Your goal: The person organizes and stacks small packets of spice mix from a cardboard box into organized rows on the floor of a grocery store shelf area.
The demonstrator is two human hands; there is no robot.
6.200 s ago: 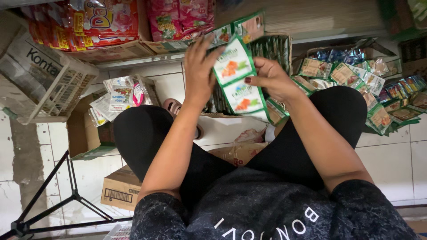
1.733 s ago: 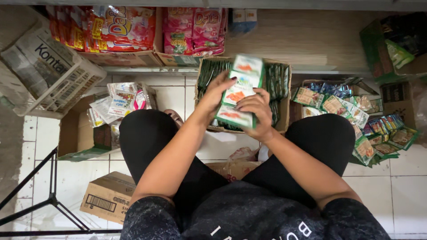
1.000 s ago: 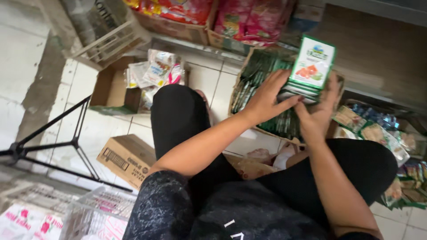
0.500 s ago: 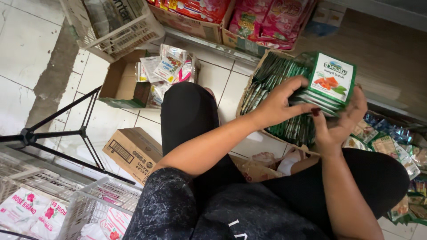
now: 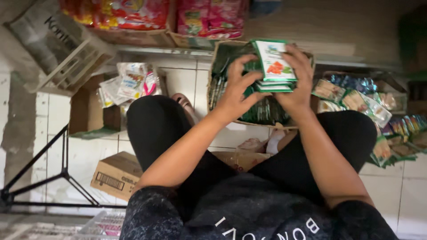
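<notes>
We hold a stack of green-and-white sachets [image 5: 275, 66] between both hands: our left hand [image 5: 238, 91] grips its left edge with fingers curled round it, and our right hand [image 5: 297, 82] clasps the right side from behind. The stack sits just above an open cardboard box [image 5: 214, 71] packed with more dark green packets on the tiled floor [image 5: 187, 82]. Loose packets [image 5: 356, 100] lie to the right, near our knee.

White tiled floor [image 5: 191, 80] carries cardboard boxes [image 5: 116, 174] and scattered sachets [image 5: 356, 100].
</notes>
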